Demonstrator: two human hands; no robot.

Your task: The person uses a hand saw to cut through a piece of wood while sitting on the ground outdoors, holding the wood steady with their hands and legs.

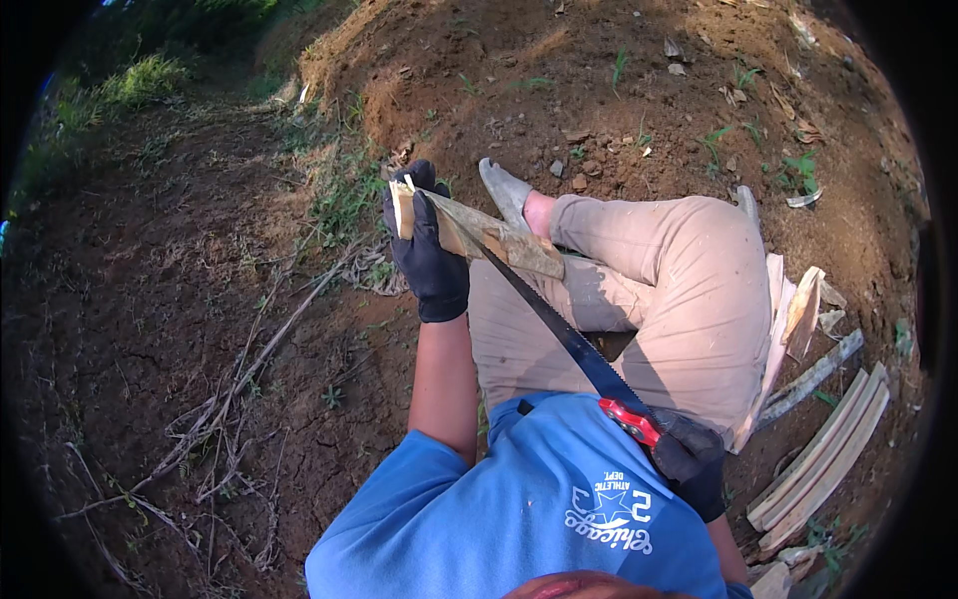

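L hand [429, 255] wrapped round L end of wood pc [527, 247], rest juts R; R hand [691, 449] clenched on saw [574, 344] handle, blade across wood.

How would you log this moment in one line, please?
left hand: gripping wood | right hand: holding saw | saw: far end over wood, contact unclear | strips: lying at right
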